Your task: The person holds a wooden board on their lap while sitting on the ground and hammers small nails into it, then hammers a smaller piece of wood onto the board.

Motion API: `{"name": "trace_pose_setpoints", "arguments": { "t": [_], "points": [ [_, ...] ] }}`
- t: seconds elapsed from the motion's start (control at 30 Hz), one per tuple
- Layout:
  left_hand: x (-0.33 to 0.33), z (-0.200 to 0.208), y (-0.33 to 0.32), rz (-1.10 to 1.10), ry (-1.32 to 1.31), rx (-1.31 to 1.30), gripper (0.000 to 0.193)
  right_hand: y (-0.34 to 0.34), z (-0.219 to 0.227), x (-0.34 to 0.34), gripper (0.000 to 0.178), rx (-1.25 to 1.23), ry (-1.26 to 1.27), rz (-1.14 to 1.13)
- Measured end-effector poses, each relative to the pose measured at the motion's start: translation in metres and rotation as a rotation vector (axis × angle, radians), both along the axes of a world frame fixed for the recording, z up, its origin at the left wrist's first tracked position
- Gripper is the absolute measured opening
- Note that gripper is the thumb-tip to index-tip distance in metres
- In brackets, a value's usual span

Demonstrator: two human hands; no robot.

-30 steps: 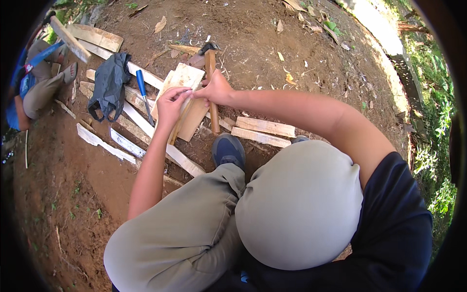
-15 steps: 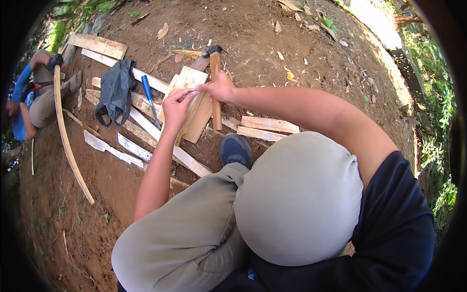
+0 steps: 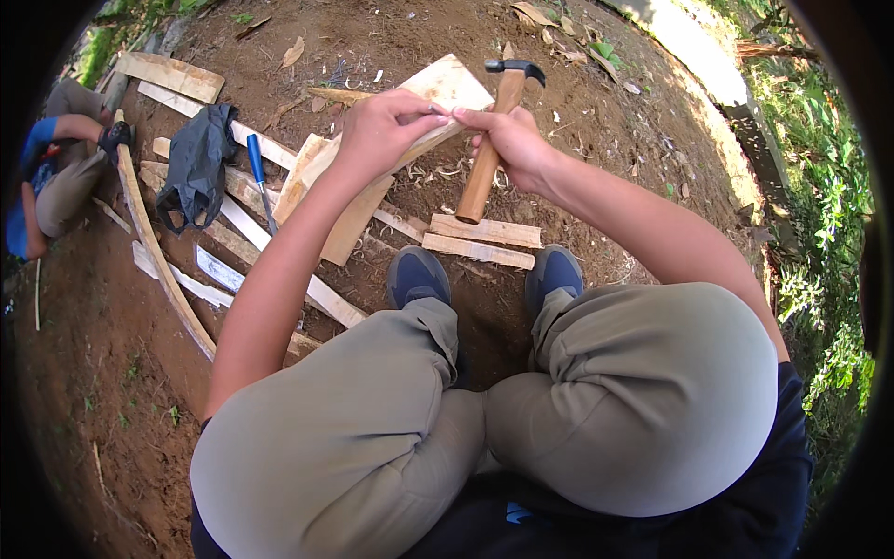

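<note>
Brown soil ground, strewn with shavings and dry leaves, fills the head view; its right edge meets a pale sunlit strip and green plants. Near the middle of that ground, above it and beyond the knees, is the hammer: a smooth brown wooden handle, squarish at the butt, with a dark metal claw head. Its long axis slopes from the head, at the far end, down to the butt, nearer and slightly left; the striking face points left, and the claw curves right. The right hand has its fingers wrapped around the handle, thumb reaching left. Left hand fingertips are pinched together over a pale wooden board, meeting that thumb; whatever sits between them is too small to tell. The board slants from far right to near left, its squared end just left of the hammer head. Open soil stretches from the hammer toward the right edge, while two short wood pieces lie below the butt, before the shoes.
</note>
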State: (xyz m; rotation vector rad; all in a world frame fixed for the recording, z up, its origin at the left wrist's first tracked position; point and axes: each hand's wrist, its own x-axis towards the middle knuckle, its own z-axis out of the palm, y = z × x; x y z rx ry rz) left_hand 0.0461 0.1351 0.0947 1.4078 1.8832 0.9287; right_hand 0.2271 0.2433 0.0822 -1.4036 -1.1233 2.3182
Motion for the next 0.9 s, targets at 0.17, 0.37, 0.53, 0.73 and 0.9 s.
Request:
{"name": "trace_pose_setpoints", "arguments": {
  "t": [0.17, 0.37, 0.53, 0.73, 0.9],
  "points": [
    [0.048, -0.028, 0.033, -0.151, 0.123, 0.069, 0.016, 0.018, -0.025, 0.055, 0.022, 0.032, -0.123, -0.053],
    [0.095, -0.057, 0.015, -0.212, 0.147, 0.006, 0.018, -0.001, -0.056, 0.099, 0.017, 0.010, -0.147, 0.035],
    [0.092, -0.079, 0.001, -0.237, 0.119, 0.008, 0.011, -0.012, -0.062, 0.104, 0.033, 0.076, -0.406, 0.156],
    [0.099, -0.093, 0.005, -0.193, 0.139, -0.012, 0.009, -0.008, -0.061, 0.135, 0.049, 0.274, -0.505, 0.075],
    [0.101, -0.103, 0.005, -0.115, -0.083, -0.074, 0.010, 0.005, -0.052, 0.175, 0.045, 0.301, -0.460, 0.159]
  ]
}}
